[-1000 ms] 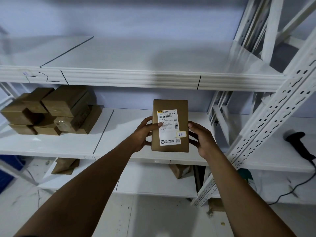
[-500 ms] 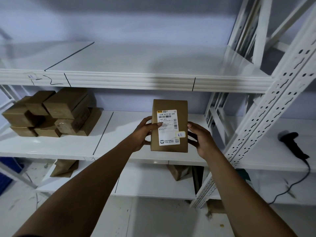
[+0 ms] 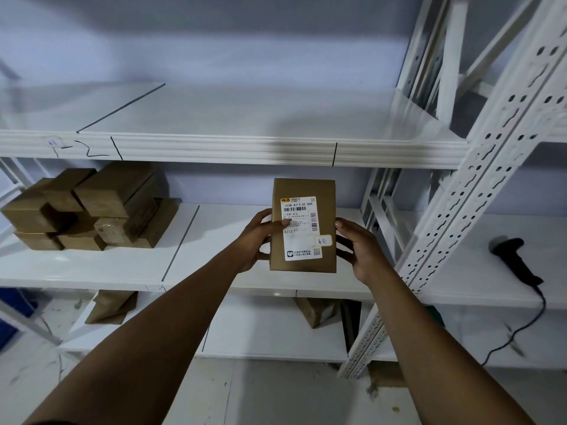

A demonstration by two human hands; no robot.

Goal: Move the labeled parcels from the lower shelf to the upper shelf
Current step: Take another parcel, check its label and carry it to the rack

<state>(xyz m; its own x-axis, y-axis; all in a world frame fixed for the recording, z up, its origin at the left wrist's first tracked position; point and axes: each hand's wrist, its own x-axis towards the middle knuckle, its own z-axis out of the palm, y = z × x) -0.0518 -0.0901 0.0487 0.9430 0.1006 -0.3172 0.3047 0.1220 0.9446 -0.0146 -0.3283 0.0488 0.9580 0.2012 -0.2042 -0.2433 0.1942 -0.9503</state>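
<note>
A brown parcel [image 3: 302,191] with a white shipping label facing me is held upright in front of the middle shelf [image 3: 92,268]. My left hand [image 3: 257,237] grips its left edge, thumb on the label. My right hand [image 3: 359,250] grips its right edge. The upper shelf [image 3: 245,118] above it is bare white. On the bottom shelf [image 3: 260,329] lie a brown parcel [image 3: 316,311] at centre and another brown parcel [image 3: 112,306] at left, both partly hidden by the middle shelf.
A stack of several brown boxes [image 3: 89,207] sits at the left of the middle shelf. A perforated white upright [image 3: 478,191] slants at right. A black barcode scanner [image 3: 515,259] with a cable lies on the neighbouring shelf.
The parcel and both hands stay almost in place; the view has shifted slightly, with the shelves sliding a little to the left and down.
</note>
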